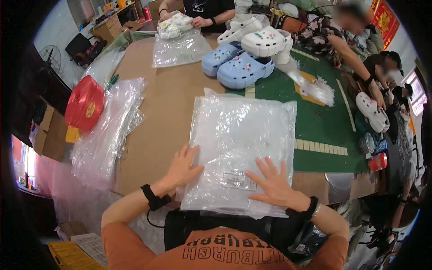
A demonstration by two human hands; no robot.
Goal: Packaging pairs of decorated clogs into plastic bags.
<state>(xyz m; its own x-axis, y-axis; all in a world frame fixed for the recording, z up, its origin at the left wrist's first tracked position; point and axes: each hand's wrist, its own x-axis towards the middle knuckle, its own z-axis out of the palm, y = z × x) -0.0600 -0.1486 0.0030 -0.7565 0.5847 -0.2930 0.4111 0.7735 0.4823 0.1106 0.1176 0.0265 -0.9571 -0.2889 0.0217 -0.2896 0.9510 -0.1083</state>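
Observation:
A stack of clear plastic bags (238, 130) lies flat before me at the table's near edge, with a small printed patch near its lower middle. My left hand (182, 167) rests along the stack's left edge, fingers stretched out. Spread flat on the lower right of the stack is my right hand (274, 185). Neither hand grips anything. Just beyond the bags sit blue clogs (245, 69) with small charms, and white clogs (266, 41) are piled behind them.
Loose plastic bags (110, 130) and a red round roll (85, 102) lie at the left. A green cutting mat (324, 121) covers the right side, with clear plastic strands (321, 90). Across the table a person holds white clogs (175, 26); another person reaches toward a white clog (372, 111).

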